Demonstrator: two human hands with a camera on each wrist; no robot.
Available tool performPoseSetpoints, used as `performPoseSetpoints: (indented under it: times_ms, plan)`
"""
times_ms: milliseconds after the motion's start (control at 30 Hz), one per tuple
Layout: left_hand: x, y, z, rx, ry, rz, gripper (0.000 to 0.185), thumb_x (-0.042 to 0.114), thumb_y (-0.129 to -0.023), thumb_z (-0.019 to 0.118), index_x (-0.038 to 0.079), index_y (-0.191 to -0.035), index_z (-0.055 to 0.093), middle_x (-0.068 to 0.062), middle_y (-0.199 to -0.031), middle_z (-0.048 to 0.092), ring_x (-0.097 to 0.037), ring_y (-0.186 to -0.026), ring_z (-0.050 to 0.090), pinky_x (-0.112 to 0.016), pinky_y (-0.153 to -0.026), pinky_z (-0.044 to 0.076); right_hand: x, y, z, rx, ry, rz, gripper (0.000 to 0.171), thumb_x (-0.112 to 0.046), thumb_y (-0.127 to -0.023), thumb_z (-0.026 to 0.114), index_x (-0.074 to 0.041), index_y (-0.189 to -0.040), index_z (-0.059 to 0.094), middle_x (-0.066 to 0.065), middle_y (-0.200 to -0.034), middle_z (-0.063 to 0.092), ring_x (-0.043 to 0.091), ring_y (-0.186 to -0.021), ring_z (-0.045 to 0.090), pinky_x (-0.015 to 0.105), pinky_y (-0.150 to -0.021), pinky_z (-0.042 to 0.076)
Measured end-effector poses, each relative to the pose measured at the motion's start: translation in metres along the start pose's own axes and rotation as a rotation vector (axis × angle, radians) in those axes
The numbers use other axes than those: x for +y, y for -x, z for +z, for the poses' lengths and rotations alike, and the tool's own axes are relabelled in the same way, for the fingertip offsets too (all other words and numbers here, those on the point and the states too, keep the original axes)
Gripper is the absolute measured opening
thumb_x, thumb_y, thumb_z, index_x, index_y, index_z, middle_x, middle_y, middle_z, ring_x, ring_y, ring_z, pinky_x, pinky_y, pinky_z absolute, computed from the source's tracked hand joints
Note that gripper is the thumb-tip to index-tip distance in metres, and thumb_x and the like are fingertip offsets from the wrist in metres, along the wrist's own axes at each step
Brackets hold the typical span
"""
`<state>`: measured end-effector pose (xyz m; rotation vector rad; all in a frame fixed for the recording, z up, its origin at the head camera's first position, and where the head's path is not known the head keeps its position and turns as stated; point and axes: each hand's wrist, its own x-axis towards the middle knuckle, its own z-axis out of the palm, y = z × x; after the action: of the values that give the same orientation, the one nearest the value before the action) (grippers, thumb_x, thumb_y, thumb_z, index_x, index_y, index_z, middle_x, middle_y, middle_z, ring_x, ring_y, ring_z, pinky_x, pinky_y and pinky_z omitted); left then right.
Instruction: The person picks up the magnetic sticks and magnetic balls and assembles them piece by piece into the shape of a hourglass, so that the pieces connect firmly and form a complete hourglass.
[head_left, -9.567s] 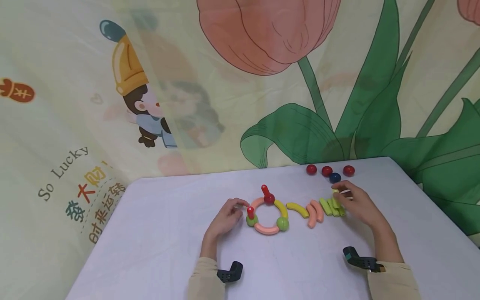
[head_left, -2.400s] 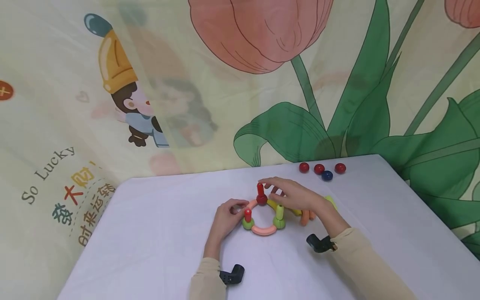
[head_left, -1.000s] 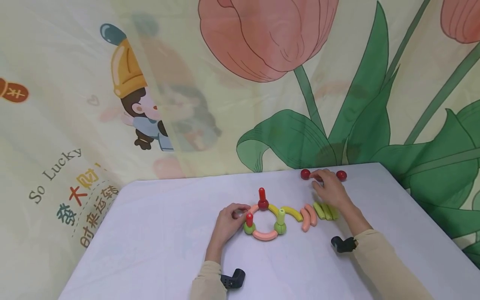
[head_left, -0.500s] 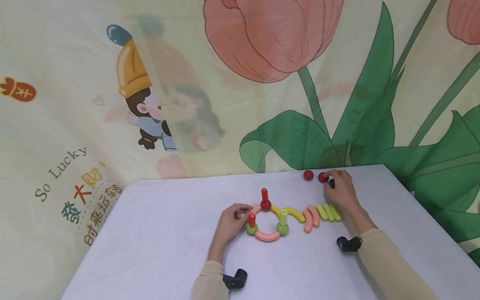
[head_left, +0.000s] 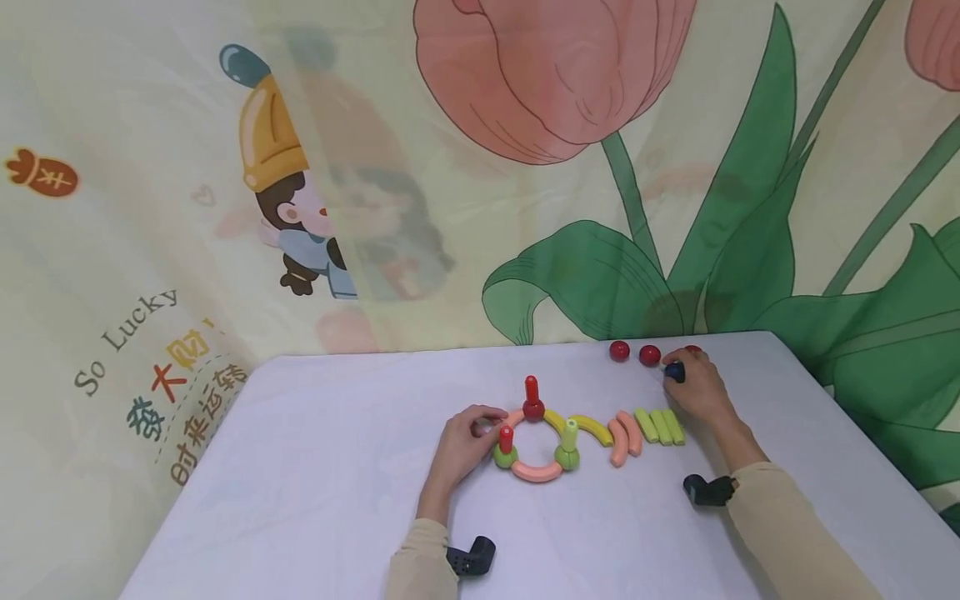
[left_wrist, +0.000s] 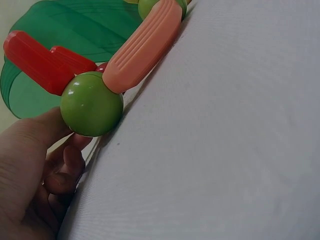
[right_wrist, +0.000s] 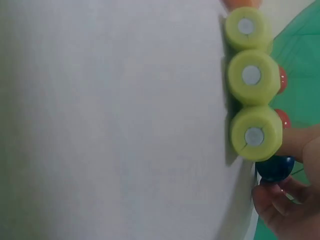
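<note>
A ring of curved pink (head_left: 536, 472) and yellow pieces joined by balls lies on the table. Red rods (head_left: 532, 389) stand up from its red ball and its left green ball (left_wrist: 92, 104); a light green rod (head_left: 571, 435) stands on the right green ball (head_left: 567, 457). My left hand (head_left: 462, 442) holds the ring at the left green ball between thumb and fingers. At the back right, my right hand (head_left: 701, 392) pinches a dark blue ball (head_left: 675, 372). The right wrist view shows this blue ball (right_wrist: 275, 168) between thumb and fingers, partly hidden behind a green rod.
Right of the ring lie a curved yellow piece (head_left: 592, 429), two curved pink pieces (head_left: 618, 442) and three light green rods (head_left: 660, 426) in a row. Red balls (head_left: 619, 351) sit near the back edge; one is mostly hidden by my right hand.
A light green rod now stands on the ring's right green ball. My right hand went from the green rods to the ring, then to the back balls, and has taken hold of the blue ball.
</note>
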<state>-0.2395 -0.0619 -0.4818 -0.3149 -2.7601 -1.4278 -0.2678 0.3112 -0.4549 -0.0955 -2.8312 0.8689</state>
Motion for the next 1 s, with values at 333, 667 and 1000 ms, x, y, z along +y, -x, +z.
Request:
performPoseSetpoints:
  times_ms: [333, 667, 1000]
  plan:
    - [0.001, 0.000, 0.000, -0.001, -0.003, -0.022, 0.019, 0.024, -0.085, 0.070, 0.026, -0.104, 0.070, 0.006, -0.092, 0.064, -0.010, -0.067, 0.049, -0.019, -0.056, 0.040, -0.004, 0.007, 0.002, 0.019, -0.105, 0.093, 0.039, -0.014, -0.090, 0.052, 0.004, -0.124, 0.047, 0.033, -0.124, 0.044, 0.051, -0.117, 0.042, 0.064, -0.096, 0.037]
    - [0.000, 0.000, 0.002, 0.001, -0.009, -0.021, 0.018, 0.024, -0.085, 0.070, 0.027, -0.103, 0.070, 0.007, -0.091, 0.064, -0.010, -0.067, 0.049, -0.019, -0.057, 0.040, -0.008, 0.015, 0.005, 0.049, -0.219, 0.151, 0.040, -0.019, -0.092, 0.050, 0.002, -0.126, 0.046, 0.028, -0.126, 0.045, 0.041, -0.108, 0.046, 0.055, -0.093, 0.044]
    - [0.001, 0.001, 0.001, -0.001, -0.005, -0.011, 0.019, 0.024, -0.085, 0.070, 0.026, -0.103, 0.070, 0.006, -0.092, 0.064, -0.009, -0.067, 0.049, -0.019, -0.057, 0.041, -0.015, 0.024, 0.009, 0.045, -0.295, 0.178, 0.043, -0.027, -0.093, 0.051, -0.002, -0.129, 0.045, 0.026, -0.128, 0.045, 0.040, -0.112, 0.047, 0.054, -0.094, 0.045]
